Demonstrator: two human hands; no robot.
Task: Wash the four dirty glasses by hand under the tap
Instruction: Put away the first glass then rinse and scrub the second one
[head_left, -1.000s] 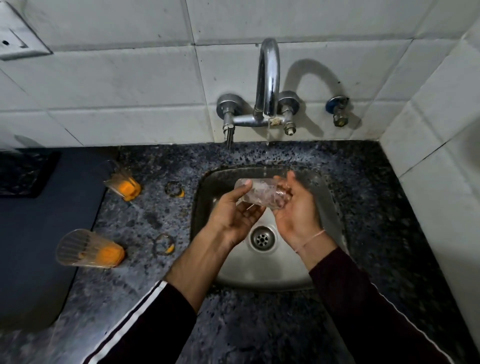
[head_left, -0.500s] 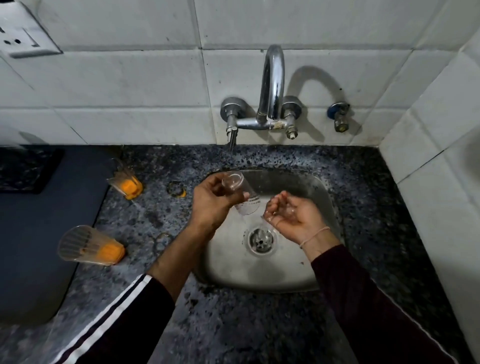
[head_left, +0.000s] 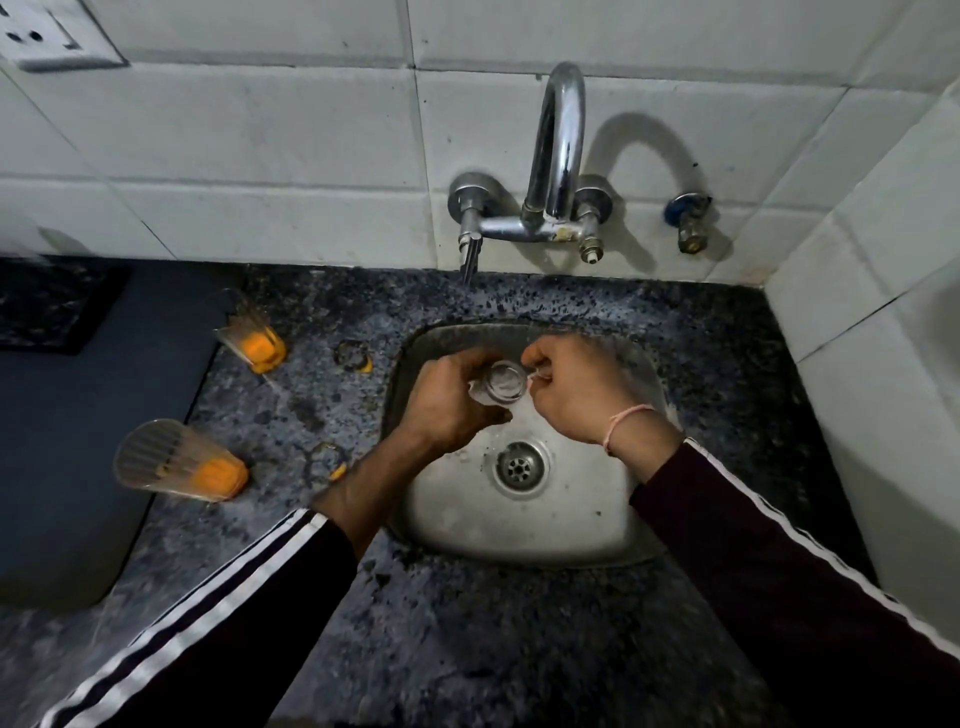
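The counter (head_left: 519, 649) carries the sink (head_left: 571, 530) against its back edge, under the tap (head_left: 558, 150). On the counter's left side two glasses lie tipped, each with orange residue in its base: one (head_left: 179, 462) near the left edge, the other (head_left: 252, 340) nearer the back edge. Two orange-stained rings mark the stone between them and the sink.

Over the sink's back half, a third glass (head_left: 498, 384) is held with one end facing the camera, apart from the basin floor. The left hand (head_left: 447, 405) wraps round its wall, fingers curled close about it. The right hand (head_left: 576, 395) is bunched at the rim, fingertips (head_left: 535, 364) pinching or rubbing the edge; whether a finger reaches inside I cannot tell.

No clear stream shows on the glass. To do this step well, I judge the glass should sit under the spout with a firm left-hand hold while the right works round rim and inside, keeping it low over the sink because wet glass slips.
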